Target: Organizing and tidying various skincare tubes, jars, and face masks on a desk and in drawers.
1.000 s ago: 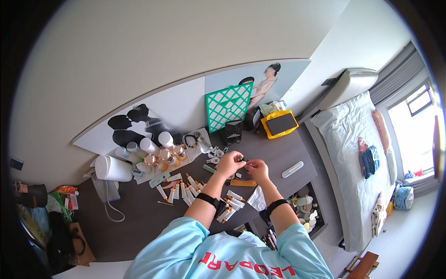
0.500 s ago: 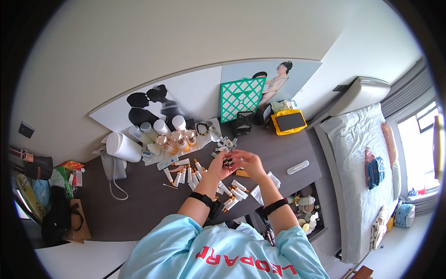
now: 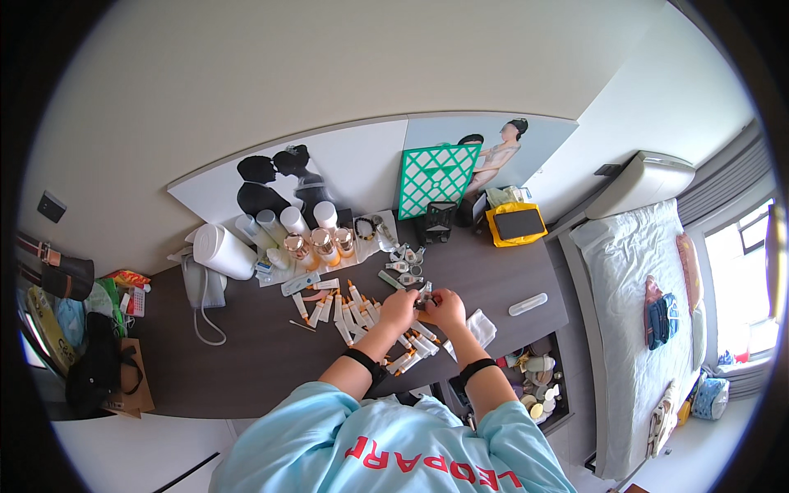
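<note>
My left hand (image 3: pixel 400 310) and my right hand (image 3: pixel 448 310) meet low over the dark desk (image 3: pixel 263 361), both with curled fingers. A small dark and silvery piece (image 3: pixel 423 301) shows between the fingertips, too covered to name. Small white tubes with orange tips (image 3: pixel 327 308) lie scattered left of and below the hands. Just beyond the fingers are several small silver and white pieces (image 3: pixel 403 261) in a loose cluster, beside a pale green stick-like piece (image 3: pixel 390 280). A crumpled white cloth or tissue (image 3: pixel 482 329) rests right of my right wrist.
Bottles with rose-gold caps (image 3: pixel 323 245) stand behind left, near a white roll (image 3: pixel 223 251) and a corded grey appliance (image 3: pixel 202 287). At the back are a green lattice panel (image 3: pixel 439 179), a black holder (image 3: pixel 438 222) and a yellow bag (image 3: pixel 517 240). An open drawer (image 3: pixel 565 403) holds small containers.
Both hands have come down toward the desk and drawn together, fingers more curled. The small silver and white pieces beyond them are more fully visible. The whole view has shifted slightly.
</note>
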### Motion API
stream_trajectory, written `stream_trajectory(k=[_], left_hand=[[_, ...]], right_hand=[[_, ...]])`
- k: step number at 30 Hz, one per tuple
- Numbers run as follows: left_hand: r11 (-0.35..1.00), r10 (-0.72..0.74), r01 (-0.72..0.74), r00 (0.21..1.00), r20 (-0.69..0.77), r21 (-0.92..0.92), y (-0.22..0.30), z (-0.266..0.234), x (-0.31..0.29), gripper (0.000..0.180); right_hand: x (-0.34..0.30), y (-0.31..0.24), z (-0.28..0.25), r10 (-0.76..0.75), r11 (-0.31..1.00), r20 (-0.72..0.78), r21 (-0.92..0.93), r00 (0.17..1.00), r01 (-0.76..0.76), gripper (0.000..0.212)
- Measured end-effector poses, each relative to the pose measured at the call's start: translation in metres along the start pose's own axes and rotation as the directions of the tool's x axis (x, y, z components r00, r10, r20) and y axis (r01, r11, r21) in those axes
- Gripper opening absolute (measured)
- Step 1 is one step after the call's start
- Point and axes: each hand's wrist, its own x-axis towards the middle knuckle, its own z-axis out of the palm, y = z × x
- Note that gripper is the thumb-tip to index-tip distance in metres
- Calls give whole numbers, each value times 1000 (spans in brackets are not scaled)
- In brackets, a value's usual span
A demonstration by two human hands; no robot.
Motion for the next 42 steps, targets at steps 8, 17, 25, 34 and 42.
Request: stream_trajectory(k=[8,17,25,34,42], left_hand=[[991,112,-120,986,121,64,-10,9,4,13],[989,-60,71,994,91,-128,-16,-9,13,17],[-332,-263,281,889,374,-900,-23,-51,17,13],[-621,-45,259,930,364,-740,-31,-50,-5,15],[-489,-139,297,902,409,-820,-17,-57,-5,31]], right_hand=[[-5,24,-20,190,885,-59,442,980,-145,22],[-45,86,-59,392,829,32,422,920,-368,18],[-75,63,-65,203,958,75,-220,976,-183,25],[-49,-3,-61,61,998,10,24,998,-61,21],[-25,-54,1,-118,966,119,-217,986,142,28]])
